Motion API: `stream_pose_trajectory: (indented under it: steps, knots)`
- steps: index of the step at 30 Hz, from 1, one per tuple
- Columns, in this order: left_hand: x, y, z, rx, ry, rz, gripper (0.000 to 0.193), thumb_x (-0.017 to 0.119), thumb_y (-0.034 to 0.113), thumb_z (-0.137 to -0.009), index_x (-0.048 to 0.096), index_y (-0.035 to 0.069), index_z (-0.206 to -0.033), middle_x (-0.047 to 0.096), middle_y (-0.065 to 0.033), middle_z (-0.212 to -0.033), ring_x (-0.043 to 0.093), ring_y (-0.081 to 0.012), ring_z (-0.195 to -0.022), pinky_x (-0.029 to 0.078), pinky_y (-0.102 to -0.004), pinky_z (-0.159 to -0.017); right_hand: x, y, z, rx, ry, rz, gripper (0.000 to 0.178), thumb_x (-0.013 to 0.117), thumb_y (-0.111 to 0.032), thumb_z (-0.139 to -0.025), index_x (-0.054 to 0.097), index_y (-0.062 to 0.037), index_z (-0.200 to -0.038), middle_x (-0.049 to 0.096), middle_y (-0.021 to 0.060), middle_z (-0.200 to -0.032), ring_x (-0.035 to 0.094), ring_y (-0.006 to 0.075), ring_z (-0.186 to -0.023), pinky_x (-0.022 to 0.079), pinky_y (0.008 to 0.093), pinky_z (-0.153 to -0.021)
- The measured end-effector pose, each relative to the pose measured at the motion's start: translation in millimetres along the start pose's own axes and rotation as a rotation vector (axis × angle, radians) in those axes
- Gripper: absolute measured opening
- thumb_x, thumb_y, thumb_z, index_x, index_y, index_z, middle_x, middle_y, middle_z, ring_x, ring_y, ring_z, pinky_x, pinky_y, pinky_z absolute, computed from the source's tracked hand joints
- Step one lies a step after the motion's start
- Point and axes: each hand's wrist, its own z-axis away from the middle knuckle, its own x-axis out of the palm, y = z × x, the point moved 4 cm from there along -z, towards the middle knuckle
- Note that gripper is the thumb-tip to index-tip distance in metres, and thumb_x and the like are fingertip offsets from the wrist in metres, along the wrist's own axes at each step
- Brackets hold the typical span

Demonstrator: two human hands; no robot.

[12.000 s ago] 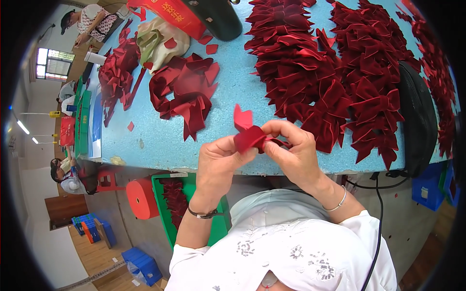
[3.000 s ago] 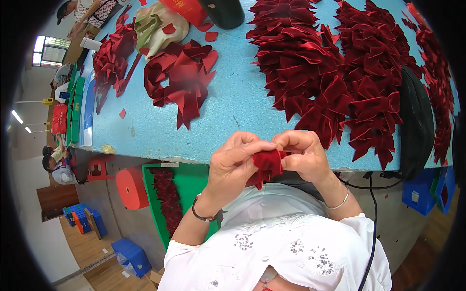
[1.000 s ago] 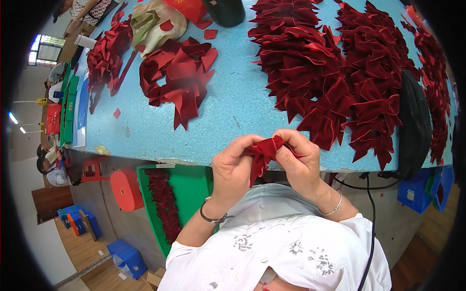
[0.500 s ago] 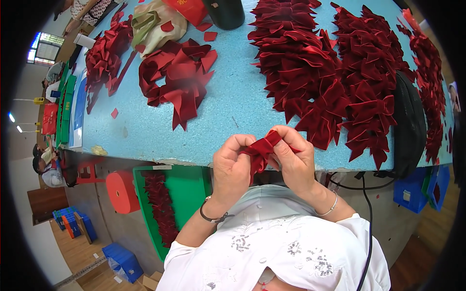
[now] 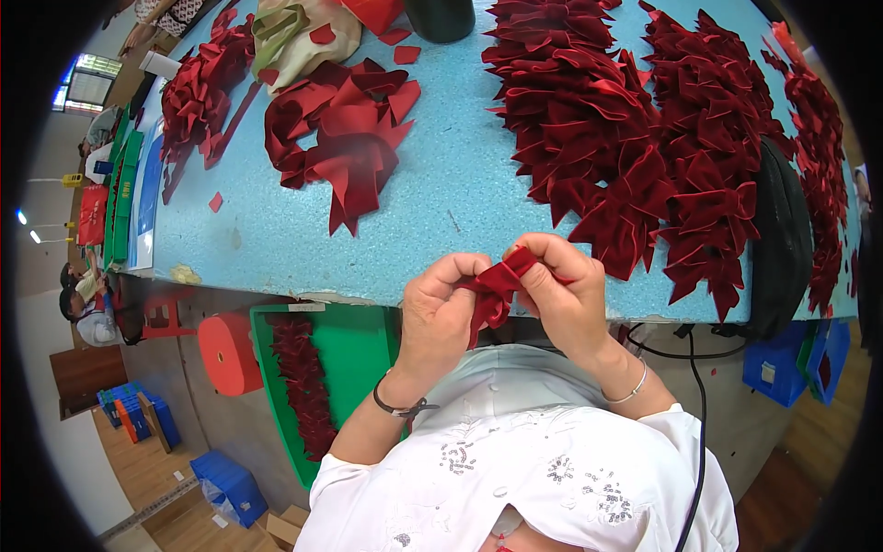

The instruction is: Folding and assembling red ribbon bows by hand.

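Between my two hands, just over the table's near edge, is a dark red velvet bow (image 5: 497, 293) with a band across its middle. My left hand (image 5: 443, 308) pinches its left side, thumb against the bent fingers. With thumb and fingers my right hand (image 5: 563, 293) grips the upper right end of the band. Part of the bow is hidden behind the fingers. Beyond my right hand lie thick rows of finished-looking red bows (image 5: 589, 120), and a second row (image 5: 708, 184) beside them. Loose red ribbon strips (image 5: 354, 156) are heaped farther left.
The blue table (image 5: 441, 175) also bears a cloth bag (image 5: 313, 41), a dark cylindrical container (image 5: 441, 17) and a black bag (image 5: 782, 244). Below the edge are a green crate (image 5: 354, 359) holding bows, a red roll (image 5: 228, 354) and a black cable (image 5: 701, 414). People sit at far left.
My hands stay on the bow, with only small shifts of the fingers; the right hand is slightly farther right. The view has tilted a little.
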Motion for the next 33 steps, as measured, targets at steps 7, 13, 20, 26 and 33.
stream_pose_trajectory:
  steps: [7,13,20,26,33]
  knots:
    - [2.9,8.7,1.1,0.212,0.042,-0.107,0.024,0.04,-0.012,-0.086,0.059,-0.003,-0.097,0.062,-0.0054,-0.092,0.058,-0.0088,-0.073,0.05,-0.0219,-0.063,-0.5,8.7,-0.5,0.523,-0.148,-0.583,0.018,0.053,-0.013,-0.092,0.059,0.0031,-0.088,0.046,-0.0023,-0.056,0.033,0.0023,-0.044,0.028,0.0202,-0.037]
    - [5.3,16.0,-0.9,0.127,0.073,-0.09,0.021,0.043,-0.006,-0.091,0.058,-0.004,-0.106,0.062,-0.0055,-0.089,0.059,-0.0094,-0.075,0.05,-0.0217,-0.064,-1.2,4.2,-2.9,0.378,-0.072,-0.297,0.018,0.054,-0.013,-0.091,0.06,0.002,-0.084,0.042,-0.0037,-0.053,0.032,0.0018,-0.042,0.026,0.0193,-0.036]
    - [6.7,15.9,2.2,0.219,0.111,-0.195,0.022,0.046,-0.005,-0.091,0.058,-0.003,-0.11,0.062,-0.0056,-0.094,0.059,-0.0095,-0.079,0.049,-0.0217,-0.069,-3.3,-0.2,3.5,0.248,0.012,-0.304,0.016,0.054,-0.011,-0.09,0.06,0.0023,-0.083,0.048,-0.0023,-0.057,0.038,0.0038,-0.045,0.031,0.0201,-0.038]
    - [3.9,12.8,4.2,0.44,0.18,-0.457,0.018,0.053,-0.002,-0.09,0.058,-0.004,-0.107,0.061,-0.0058,-0.094,0.057,-0.0085,-0.084,0.047,-0.0197,-0.074,-7.9,-12.6,6.8,-0.359,0.12,0.404,0.011,0.055,-0.001,-0.086,0.057,0.0028,-0.096,0.058,0.006,-0.07,0.053,0.011,-0.055,0.042,0.0254,-0.048]
    - [9.6,3.4,3.4,0.451,0.058,-0.369,0.021,0.053,-0.003,-0.09,0.053,-0.003,-0.111,0.058,-0.0073,-0.1,0.056,-0.0098,-0.085,0.049,-0.022,-0.076,-18.3,-11.6,5.9,-0.593,0.13,0.657,0.019,0.057,0.002,-0.084,0.055,0.0014,-0.103,0.061,0.0105,-0.079,0.058,0.0143,-0.061,0.045,0.0262,-0.053]
